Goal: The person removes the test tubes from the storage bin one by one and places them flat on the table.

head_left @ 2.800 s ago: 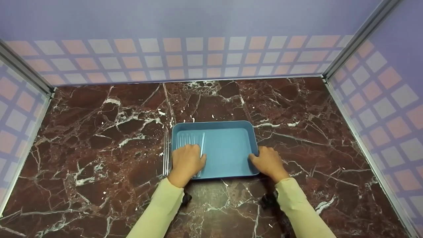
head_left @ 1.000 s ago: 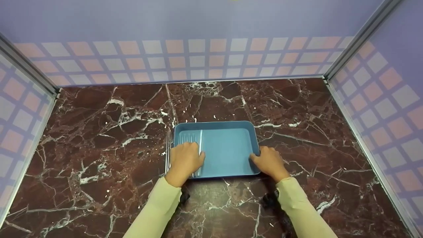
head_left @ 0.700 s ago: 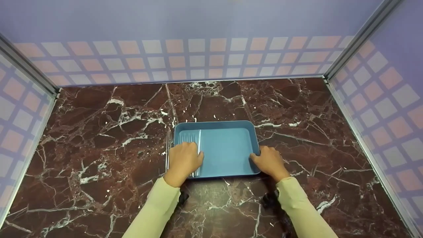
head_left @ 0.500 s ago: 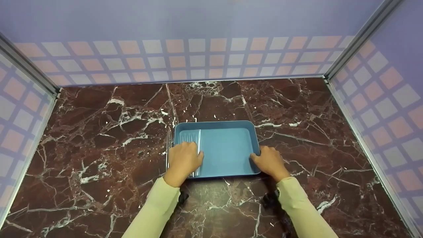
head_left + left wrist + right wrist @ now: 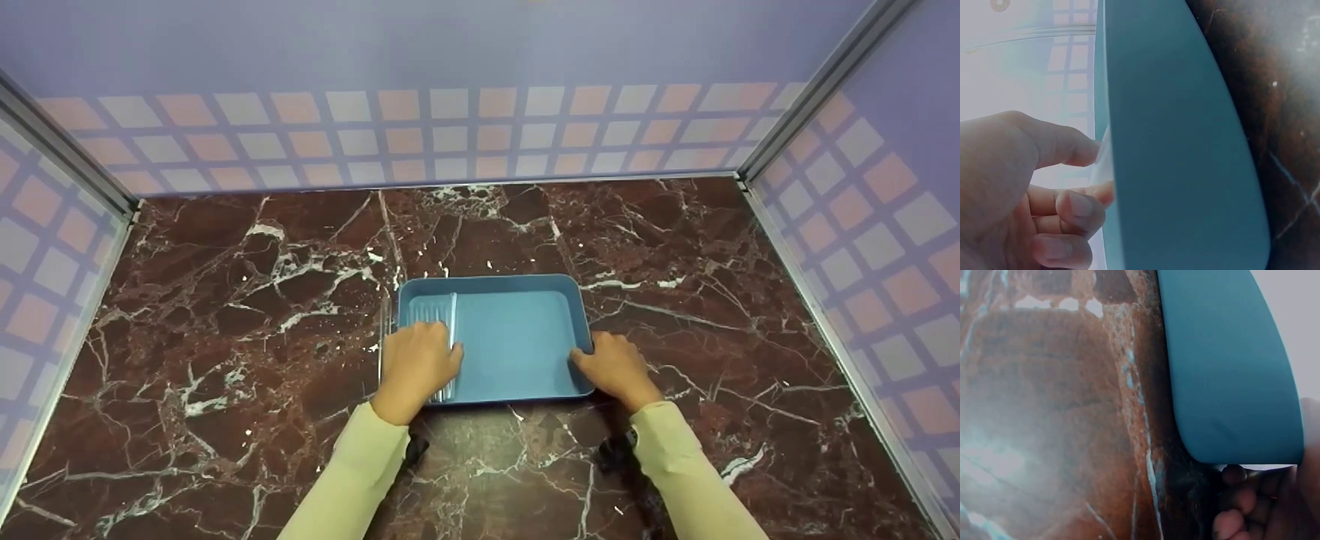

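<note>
A shallow blue rectangular tray (image 5: 517, 345) lies on the tabletop in front of me. Along its left side sits a clear ribbed plastic piece (image 5: 453, 311) with a bright straight edge. My left hand (image 5: 420, 360) reaches over that side and covers much of the piece. In the left wrist view, its thumb and index finger pinch a translucent bit (image 5: 1105, 160) of it, partly hidden behind the tray wall (image 5: 1174, 146). My right hand (image 5: 613, 367) grips the tray's right side, thumb over the rim; in the right wrist view, curled fingers (image 5: 1241, 500) show beside the tray's end.
Clear thin strips (image 5: 385, 330) lie just outside the tray's left edge, partly behind my left hand. The dark red marbled tabletop (image 5: 225, 337) is bounded by a checkered back wall (image 5: 450, 135) and by side panels, such as the right panel (image 5: 862, 255).
My left hand has shifted slightly left across the tray, and the clear piece's bright edge moved left with it, then held nearly still. My right hand keeps its grip on the tray.
</note>
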Tool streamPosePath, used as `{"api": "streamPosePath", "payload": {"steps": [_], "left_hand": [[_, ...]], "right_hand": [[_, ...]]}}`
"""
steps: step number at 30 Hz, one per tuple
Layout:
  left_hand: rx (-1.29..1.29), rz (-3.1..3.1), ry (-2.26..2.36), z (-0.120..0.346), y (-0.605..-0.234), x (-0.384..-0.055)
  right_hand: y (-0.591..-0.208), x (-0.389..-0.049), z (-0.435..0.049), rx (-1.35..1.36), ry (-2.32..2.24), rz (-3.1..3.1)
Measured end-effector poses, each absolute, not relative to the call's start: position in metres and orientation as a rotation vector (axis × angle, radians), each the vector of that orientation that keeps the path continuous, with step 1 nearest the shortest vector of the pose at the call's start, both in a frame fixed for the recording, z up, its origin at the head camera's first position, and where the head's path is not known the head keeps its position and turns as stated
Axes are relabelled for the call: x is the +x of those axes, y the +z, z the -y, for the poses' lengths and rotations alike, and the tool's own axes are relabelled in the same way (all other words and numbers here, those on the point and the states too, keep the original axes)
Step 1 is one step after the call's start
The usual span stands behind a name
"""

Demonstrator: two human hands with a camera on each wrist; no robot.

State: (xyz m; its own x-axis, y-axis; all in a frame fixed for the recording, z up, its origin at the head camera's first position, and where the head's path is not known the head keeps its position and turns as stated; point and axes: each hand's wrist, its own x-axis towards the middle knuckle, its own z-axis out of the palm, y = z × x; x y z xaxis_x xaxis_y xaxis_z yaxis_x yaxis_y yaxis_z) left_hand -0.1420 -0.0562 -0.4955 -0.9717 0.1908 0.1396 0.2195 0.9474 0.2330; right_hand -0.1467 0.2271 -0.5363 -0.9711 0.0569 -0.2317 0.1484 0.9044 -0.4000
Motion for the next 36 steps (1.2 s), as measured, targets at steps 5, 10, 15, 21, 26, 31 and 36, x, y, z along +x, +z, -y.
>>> {"api": "streamPosePath", "payload": {"steps": [5, 10, 15, 21, 26, 31, 36], "left_hand": [[-0.313, 2.981, -0.365, 0.0567, -0.4946, -0.1419], [-0.298, 2.997, -0.381, 0.058, -0.4928, -0.1418], [-0.285, 3.005, -0.4, 0.0595, -0.4922, -0.1418], [-0.265, 3.026, -0.386, 0.061, -0.4923, -0.141], [-0.25, 3.034, -0.367, 0.0619, -0.492, -0.1405], [-0.249, 3.014, -0.38, 0.0632, -0.4916, -0.1405], [-0.235, 3.0, -0.395, 0.0651, -0.4914, -0.1402]], "right_hand": [[-0.5346, -0.1459, -0.2274, 0.148, -0.624, -2.855], [-0.5344, -0.1446, -0.2283, 0.147, -0.612, -2.855], [-0.5348, -0.1439, -0.2288, 0.154, -0.612, -2.861], [-0.5368, -0.1424, -0.2285, 0.149, -0.634, -2.867], [-0.5386, -0.1423, -0.2283, 0.142, -0.635, -2.873], [-0.5383, -0.1427, -0.2282, 0.147, -0.624, -2.872], [-0.5381, -0.1438, -0.2271, 0.135, -0.618, -2.874]]}}
